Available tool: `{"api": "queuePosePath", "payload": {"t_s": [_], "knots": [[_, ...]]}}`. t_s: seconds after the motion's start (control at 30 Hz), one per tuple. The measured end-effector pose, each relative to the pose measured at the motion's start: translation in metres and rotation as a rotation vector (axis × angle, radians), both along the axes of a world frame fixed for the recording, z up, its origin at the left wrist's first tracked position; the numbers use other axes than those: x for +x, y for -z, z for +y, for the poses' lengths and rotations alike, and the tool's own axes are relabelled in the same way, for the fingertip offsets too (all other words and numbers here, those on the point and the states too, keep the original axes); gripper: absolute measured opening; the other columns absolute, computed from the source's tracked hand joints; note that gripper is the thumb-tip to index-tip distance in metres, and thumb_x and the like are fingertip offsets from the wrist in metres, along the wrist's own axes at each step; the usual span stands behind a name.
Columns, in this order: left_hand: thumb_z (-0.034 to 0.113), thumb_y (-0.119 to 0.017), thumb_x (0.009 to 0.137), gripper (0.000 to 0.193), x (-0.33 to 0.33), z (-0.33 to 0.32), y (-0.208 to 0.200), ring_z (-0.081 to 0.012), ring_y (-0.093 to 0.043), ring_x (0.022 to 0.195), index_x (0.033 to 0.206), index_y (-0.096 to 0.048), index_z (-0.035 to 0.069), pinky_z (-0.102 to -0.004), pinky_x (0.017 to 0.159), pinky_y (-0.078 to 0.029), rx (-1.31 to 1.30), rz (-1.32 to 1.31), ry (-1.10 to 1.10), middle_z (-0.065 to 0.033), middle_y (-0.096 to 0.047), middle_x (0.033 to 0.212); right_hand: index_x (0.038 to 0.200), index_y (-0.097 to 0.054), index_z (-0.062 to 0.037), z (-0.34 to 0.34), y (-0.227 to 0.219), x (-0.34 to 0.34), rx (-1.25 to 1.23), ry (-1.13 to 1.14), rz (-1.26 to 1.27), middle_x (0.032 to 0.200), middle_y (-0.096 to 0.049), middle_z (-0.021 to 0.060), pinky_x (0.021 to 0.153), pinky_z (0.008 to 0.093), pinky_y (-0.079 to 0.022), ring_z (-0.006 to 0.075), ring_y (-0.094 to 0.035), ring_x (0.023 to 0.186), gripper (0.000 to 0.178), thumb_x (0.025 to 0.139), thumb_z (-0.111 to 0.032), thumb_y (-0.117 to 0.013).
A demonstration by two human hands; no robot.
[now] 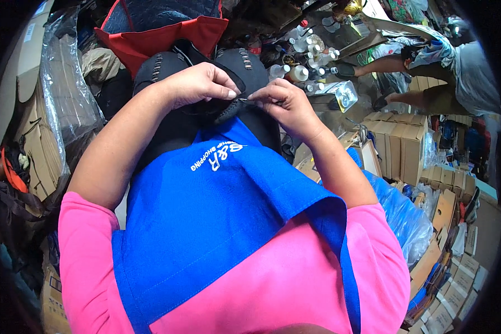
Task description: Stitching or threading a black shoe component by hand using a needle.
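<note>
Over my lap, my left hand (pixel 206 86) is closed in a pinch at the edge of a dark stitched piece (pixel 226 113), curved like part of a shoe. Facing it, my right hand (pixel 288 106) pinches a thin shiny needle-like thing (pixel 242 99), which points toward my left fingertips. A black strip of the same piece loops up behind my left fingers. My black-clad knees (pixel 250 72), with pale lacing-like marks on them, are just beyond. A blue cloth apron (pixel 200 222) covers my front and lap.
A red bag (pixel 197 34) with a silvery lining stands open beyond my knees. Several plastic bottles (pixel 299 73) crowd the floor ahead to the right. Another person's legs (pixel 392 67) are at the far right. Stacked cardboard boxes (pixel 395 145) and plastic-wrapped cardboard (pixel 72 83) flank me.
</note>
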State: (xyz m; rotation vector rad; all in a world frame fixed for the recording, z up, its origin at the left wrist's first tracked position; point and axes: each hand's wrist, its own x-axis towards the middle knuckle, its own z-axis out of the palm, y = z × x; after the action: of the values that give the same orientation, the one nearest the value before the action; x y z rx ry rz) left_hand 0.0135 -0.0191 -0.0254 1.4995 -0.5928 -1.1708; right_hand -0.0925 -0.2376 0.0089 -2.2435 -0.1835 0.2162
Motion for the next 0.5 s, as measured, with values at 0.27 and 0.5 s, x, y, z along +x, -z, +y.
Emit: {"api": "queuePosePath", "payload": {"t_s": [0.27,0.5], "knots": [[0.02,-0.07,0.078,0.027,0.0,-0.003,-0.001,-0.0045,-0.049,0.064,0.097,-0.07,0.001,-0.0204,0.059,-0.039,0.007,0.003,-0.015,0.0025,-0.065,0.077,0.095,-0.072,-0.0111,-0.003,0.003,0.005,0.038,-0.036,0.062,0.084,-0.059,0.0039,0.074,0.0267,-0.049,0.0145,-0.06,0.081,0.021,0.077,-0.001,-0.066],[0.02,-0.07,0.078,0.027,0.002,-0.003,0.0,-0.0048,-0.049,0.064,0.097,-0.07,0.0,-0.0209,0.06,-0.039,-0.009,0.014,-0.007,0.0016,-0.065,0.077,0.095,-0.071,-0.009,0.0,0.01,0.007,0.102,-0.038,0.087,0.081,-0.057,0.0004,0.073,0.0239,-0.045,0.0096,-0.054,0.077,0.02,0.078,0.001,-0.066]]}}
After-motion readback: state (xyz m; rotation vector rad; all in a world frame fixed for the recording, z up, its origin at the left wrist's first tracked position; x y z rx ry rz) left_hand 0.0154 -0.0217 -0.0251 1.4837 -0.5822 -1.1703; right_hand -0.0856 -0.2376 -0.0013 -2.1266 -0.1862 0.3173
